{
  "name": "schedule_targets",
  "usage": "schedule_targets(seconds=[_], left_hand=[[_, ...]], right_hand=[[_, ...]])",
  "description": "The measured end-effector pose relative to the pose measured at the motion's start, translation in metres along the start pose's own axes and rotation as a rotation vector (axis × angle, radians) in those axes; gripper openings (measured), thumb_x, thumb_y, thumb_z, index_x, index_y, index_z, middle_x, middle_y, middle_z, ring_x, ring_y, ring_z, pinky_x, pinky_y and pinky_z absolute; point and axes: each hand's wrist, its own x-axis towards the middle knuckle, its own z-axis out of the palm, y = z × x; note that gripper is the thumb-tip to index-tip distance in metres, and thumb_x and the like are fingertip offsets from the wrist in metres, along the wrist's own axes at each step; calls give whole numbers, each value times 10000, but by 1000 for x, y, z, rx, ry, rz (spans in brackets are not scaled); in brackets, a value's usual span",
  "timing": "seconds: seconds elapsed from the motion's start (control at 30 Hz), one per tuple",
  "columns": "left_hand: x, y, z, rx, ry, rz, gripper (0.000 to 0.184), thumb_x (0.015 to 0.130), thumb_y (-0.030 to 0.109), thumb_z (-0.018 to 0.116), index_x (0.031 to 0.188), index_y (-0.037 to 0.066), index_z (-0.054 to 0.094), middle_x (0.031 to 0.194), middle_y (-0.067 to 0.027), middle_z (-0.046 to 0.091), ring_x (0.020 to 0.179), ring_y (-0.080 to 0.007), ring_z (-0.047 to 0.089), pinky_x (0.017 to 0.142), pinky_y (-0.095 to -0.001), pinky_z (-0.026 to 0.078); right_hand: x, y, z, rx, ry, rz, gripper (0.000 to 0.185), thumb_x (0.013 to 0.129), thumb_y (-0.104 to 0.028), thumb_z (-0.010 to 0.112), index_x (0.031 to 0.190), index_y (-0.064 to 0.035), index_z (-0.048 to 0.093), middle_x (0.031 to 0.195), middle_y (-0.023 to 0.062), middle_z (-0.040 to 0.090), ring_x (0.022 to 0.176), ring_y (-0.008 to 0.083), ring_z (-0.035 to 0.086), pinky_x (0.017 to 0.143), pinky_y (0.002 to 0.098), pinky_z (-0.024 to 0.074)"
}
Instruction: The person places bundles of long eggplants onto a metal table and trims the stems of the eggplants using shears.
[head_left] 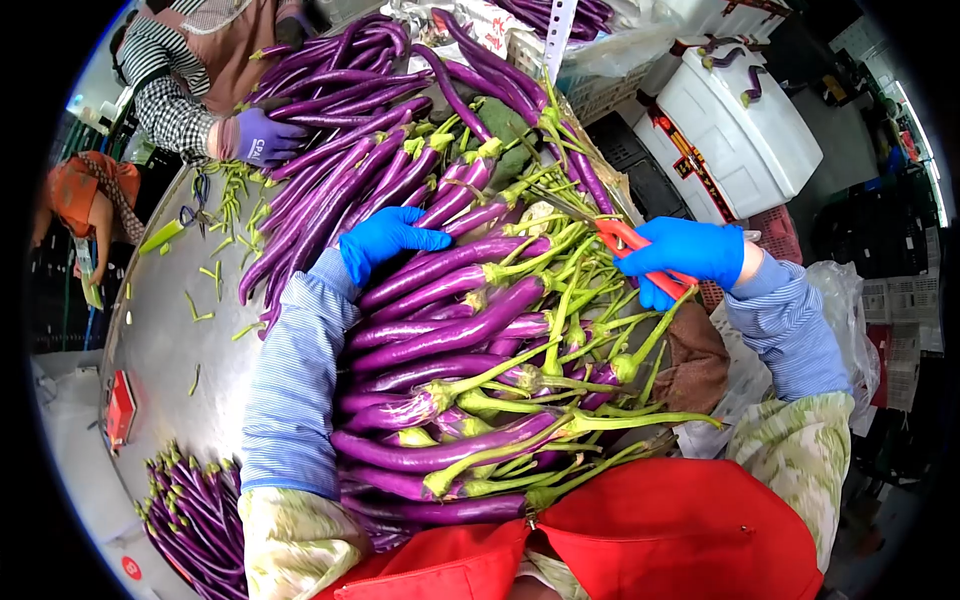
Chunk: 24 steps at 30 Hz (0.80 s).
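My left hand (392, 240), in a blue glove, is closed around a long purple eggplant (455, 208) on the pile; its fingertips are partly hidden. Red-handled scissors (622, 236) are gripped in my right hand (690, 252), also gloved in blue. Their blades point left among the green stems, near the stem end of the eggplants by my left hand. Whether the blades touch a stem I cannot tell. Below my hands lie many eggplants (450, 335), with long green stems (570, 350) facing right.
Across the metal table (225, 365), a co-worker's purple-gloved hand (262, 138) rests at another eggplant heap. Green stem trimmings (235, 190) and another pair of scissors (195, 200) lie beside it. A bundle of thin eggplants (195, 515) sits lower left. A white foam box (740, 125) stands right.
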Motion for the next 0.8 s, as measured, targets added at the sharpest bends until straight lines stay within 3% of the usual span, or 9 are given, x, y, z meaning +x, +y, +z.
schedule_targets(seconds=[0.03, 0.13, 0.57, 0.77, 0.8], left_hand=[[-2, 2, 2, 6, 6, -2, 311, 784, 178, 739, 1056, 48, 663, 941, -57, 684, 804, -140, 635, 784, -287, 503], [-3, 3, 3, 5, 15, -20, 308, 782, 174, 741, 1051, 47, 661, 938, -58, 683, 801, -137, 634, 772, -289, 505], [-2, -2, 3, 60, 26, 62, 322, 776, 208, 753, 1038, 43, 664, 903, -38, 673, 793, -115, 606, 771, -272, 477], [0, -4, 1, 73, 13, 83, 330, 774, 215, 755, 1039, 41, 661, 904, -35, 669, 793, -108, 600, 768, -269, 476], [1, -5, 1, 60, 10, 90, 334, 774, 217, 756, 1042, 42, 660, 906, -34, 668, 793, -106, 599, 766, -269, 476]], right_hand=[[4, -2, -1, 1, -20, 15, 337, 817, -270, 617, 898, 53, 573, 683, 170, 652, 542, 210, 642, 474, 307, 525], [3, -8, -1, 42, -45, 36, 304, 867, -275, 611, 919, 20, 559, 689, 117, 653, 559, 184, 647, 521, 296, 541], [8, -20, -15, -31, -114, 34, 283, 864, -236, 602, 808, 41, 616, 688, 140, 666, 532, 191, 642, 470, 283, 518], [11, -10, -8, -71, 4, -57, 298, 841, -243, 610, 990, 15, 610, 598, 78, 608, 442, 139, 565, 403, 261, 452], [10, -8, -5, -68, 33, -73, 262, 841, -237, 610, 937, 7, 600, 585, 79, 603, 433, 140, 558, 396, 264, 442]])
